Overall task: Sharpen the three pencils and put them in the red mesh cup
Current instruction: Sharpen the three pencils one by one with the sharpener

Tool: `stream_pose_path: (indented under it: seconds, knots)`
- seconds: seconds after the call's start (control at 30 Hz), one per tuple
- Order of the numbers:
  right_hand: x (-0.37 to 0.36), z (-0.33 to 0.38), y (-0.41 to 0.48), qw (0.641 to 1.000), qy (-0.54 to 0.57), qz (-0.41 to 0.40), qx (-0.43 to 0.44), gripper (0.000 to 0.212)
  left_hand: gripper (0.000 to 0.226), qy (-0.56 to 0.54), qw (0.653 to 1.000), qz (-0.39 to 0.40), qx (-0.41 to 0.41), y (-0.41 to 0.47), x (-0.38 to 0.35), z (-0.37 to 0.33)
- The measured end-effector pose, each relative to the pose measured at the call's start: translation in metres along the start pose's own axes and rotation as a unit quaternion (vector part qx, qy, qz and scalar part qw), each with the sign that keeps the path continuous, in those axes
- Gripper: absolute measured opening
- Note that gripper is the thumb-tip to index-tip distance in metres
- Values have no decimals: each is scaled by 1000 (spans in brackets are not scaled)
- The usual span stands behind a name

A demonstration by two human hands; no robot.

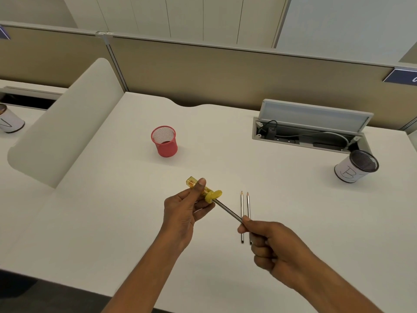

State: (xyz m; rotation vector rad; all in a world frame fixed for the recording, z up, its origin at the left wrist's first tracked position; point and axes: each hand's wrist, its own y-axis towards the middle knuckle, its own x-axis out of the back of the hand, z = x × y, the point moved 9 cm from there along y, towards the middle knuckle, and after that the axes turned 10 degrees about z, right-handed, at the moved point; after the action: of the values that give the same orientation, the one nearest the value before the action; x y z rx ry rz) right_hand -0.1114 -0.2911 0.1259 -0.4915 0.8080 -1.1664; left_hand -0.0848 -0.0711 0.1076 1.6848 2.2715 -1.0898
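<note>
Sharpening is under way above the middle of the bench [108, 222], as I watch it remotely. The left hand [182, 211] grips the yellow sharpener [204, 190], thumb on top, and the right hand [270, 245] pinches the back end of a pencil [228, 211] whose tip sits inside it. Two more pencils [242, 206] lie side by side beneath the right hand, and I judge their tips to be pointed. The red mesh cup [164, 143] stands upright toward the far edge with no pencil in it. All three drops remain.
</note>
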Motion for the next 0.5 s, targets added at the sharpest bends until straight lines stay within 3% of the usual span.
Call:
stream_pose_path:
  seconds: [0.07,0.1,0.13,0.17,0.2,0.27,0.3,0.33,0.37,0.4,0.43,0.47,0.5]
  knots:
    - [-3,-1,-1,1000,-2,15,-7,34,27,2,1000,0,1,0,0,1]
    - [0,10,-2,994,-93,-5,49,40,27,1,1000,-1,1,0,0,2]
    - [-1,26,-6,962,-227,-37,144,44,27,-3,1000,-3,1,0,1,2]
    - [-7,43,-17,887,-379,-83,252,42,27,-8,1000,-5,2,0,1,3]
    - [-20,54,-29,776,-514,-115,347,36,27,-13,1000,-9,4,0,1,4]
    - [-44,53,-47,544,-680,-155,467,29,27,-16,1000,-16,8,0,1,6]
    - [-50,50,-49,467,-715,-171,491,28,27,-16,1000,-16,10,0,1,7]
    - [-52,48,-50,423,-728,-189,505,28,27,-14,1000,-15,13,0,0,8]
    - [-52,49,-51,405,-729,-202,513,28,27,-12,1000,-15,14,0,-1,8]
    - [-51,52,-52,409,-721,-210,518,28,27,-10,1000,-13,14,0,0,8]
    - [-50,53,-51,439,-706,-208,515,29,27,-9,1000,-12,13,0,0,8]
    - [-46,54,-49,503,-677,-194,502,30,26,-8,1000,-9,10,0,0,7]
    - [-40,55,-43,596,-627,-175,470,31,26,-6,1000,-7,8,1,0,6]
